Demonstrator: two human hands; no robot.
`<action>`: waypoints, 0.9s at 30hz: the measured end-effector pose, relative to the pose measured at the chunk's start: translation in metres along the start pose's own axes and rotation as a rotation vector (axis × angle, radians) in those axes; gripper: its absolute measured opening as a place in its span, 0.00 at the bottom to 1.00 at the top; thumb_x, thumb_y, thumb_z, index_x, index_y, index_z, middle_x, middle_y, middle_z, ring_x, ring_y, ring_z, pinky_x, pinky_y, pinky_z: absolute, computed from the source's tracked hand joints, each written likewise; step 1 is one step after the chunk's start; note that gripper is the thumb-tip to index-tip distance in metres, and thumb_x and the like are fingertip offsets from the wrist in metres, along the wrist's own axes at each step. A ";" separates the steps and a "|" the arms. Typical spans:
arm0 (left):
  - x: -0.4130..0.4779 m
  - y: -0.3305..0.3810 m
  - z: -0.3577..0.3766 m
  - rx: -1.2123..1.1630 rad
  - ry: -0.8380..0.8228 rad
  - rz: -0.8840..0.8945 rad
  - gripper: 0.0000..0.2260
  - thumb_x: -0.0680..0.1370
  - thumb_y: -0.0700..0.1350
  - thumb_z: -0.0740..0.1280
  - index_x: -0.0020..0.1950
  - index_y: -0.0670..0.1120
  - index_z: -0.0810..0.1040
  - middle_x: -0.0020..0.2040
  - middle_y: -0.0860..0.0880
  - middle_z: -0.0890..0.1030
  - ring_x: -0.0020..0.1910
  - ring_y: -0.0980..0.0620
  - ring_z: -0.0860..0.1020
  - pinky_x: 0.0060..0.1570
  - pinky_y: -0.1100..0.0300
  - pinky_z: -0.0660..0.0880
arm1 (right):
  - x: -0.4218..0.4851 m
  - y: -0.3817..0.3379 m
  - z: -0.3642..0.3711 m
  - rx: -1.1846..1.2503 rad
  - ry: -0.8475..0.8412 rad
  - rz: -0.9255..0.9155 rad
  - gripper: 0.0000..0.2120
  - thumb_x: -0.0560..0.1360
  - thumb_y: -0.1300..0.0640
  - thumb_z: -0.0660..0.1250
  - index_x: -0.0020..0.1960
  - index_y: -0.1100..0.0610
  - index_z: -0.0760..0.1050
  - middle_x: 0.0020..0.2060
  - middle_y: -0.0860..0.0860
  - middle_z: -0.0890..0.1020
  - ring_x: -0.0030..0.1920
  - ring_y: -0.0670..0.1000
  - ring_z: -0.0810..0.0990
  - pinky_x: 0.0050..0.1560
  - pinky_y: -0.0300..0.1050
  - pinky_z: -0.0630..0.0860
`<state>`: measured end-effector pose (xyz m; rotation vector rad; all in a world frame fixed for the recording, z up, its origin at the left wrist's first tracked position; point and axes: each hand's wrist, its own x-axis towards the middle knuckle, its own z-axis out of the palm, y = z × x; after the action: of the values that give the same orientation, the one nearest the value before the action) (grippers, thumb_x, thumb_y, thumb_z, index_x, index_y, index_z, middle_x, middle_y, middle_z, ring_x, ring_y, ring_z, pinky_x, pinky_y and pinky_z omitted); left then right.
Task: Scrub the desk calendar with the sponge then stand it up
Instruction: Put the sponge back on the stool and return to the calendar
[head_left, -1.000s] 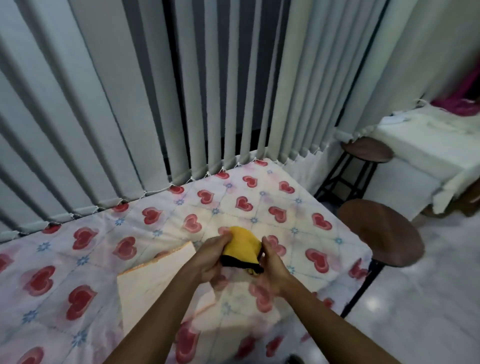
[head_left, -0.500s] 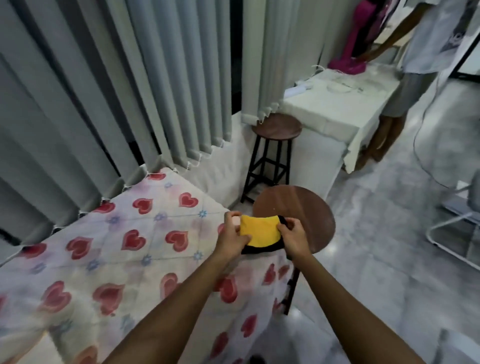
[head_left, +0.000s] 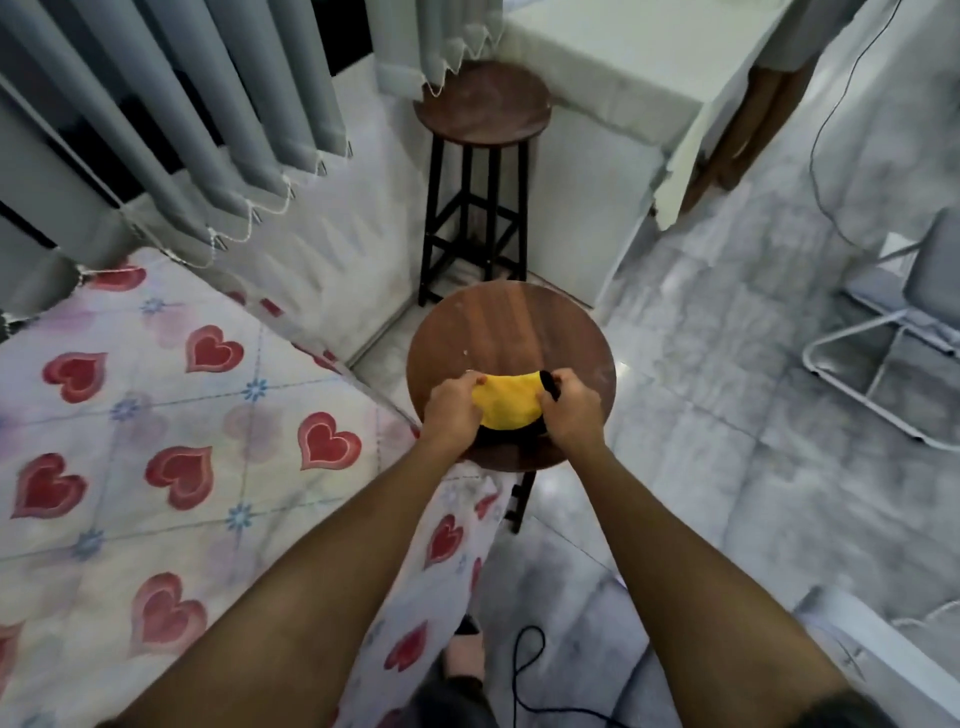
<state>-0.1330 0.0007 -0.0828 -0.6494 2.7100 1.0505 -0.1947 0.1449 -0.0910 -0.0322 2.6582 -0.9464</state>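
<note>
Both hands grip a yellow sponge (head_left: 508, 406) with a black underside, bent between them just over the near round wooden stool (head_left: 514, 332). My left hand (head_left: 451, 410) pinches its left end and my right hand (head_left: 570, 406) clamps its right end. The desk calendar is out of view.
The table with the heart-patterned cloth (head_left: 171, 447) fills the left. A second, taller stool (head_left: 483, 104) stands behind the near one, beside a white-draped table (head_left: 623, 78). Vertical blinds (head_left: 171, 114) hang at the back left. A white metal frame (head_left: 883, 353) and a black cable (head_left: 524, 670) lie on the tiled floor.
The view has swung right and down, away from the table and the calendar. Both hands carried the sponge off the table to above the near stool.
</note>
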 end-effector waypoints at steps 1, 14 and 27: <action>0.002 0.000 0.000 0.073 -0.025 -0.003 0.21 0.76 0.36 0.61 0.69 0.47 0.72 0.65 0.38 0.76 0.63 0.38 0.74 0.63 0.50 0.71 | -0.001 -0.003 0.001 -0.091 -0.001 -0.007 0.14 0.77 0.57 0.62 0.61 0.59 0.72 0.56 0.62 0.79 0.55 0.63 0.77 0.54 0.55 0.76; -0.123 -0.116 -0.144 0.493 0.324 -0.279 0.26 0.81 0.47 0.53 0.77 0.40 0.50 0.79 0.42 0.53 0.78 0.45 0.50 0.76 0.48 0.47 | -0.070 -0.176 0.070 -0.720 -0.236 -0.851 0.27 0.80 0.53 0.52 0.76 0.60 0.52 0.77 0.53 0.55 0.77 0.55 0.51 0.74 0.58 0.52; -0.403 -0.309 -0.184 0.418 0.477 -0.912 0.26 0.81 0.50 0.50 0.76 0.40 0.52 0.78 0.42 0.56 0.77 0.44 0.52 0.75 0.46 0.48 | -0.328 -0.277 0.246 -0.679 -0.584 -1.332 0.26 0.81 0.51 0.50 0.76 0.58 0.50 0.77 0.53 0.55 0.77 0.54 0.51 0.75 0.56 0.52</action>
<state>0.3669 -0.1902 -0.0116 -1.9403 2.3159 0.1028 0.1677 -0.1808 -0.0048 -2.0014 2.0037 -0.1119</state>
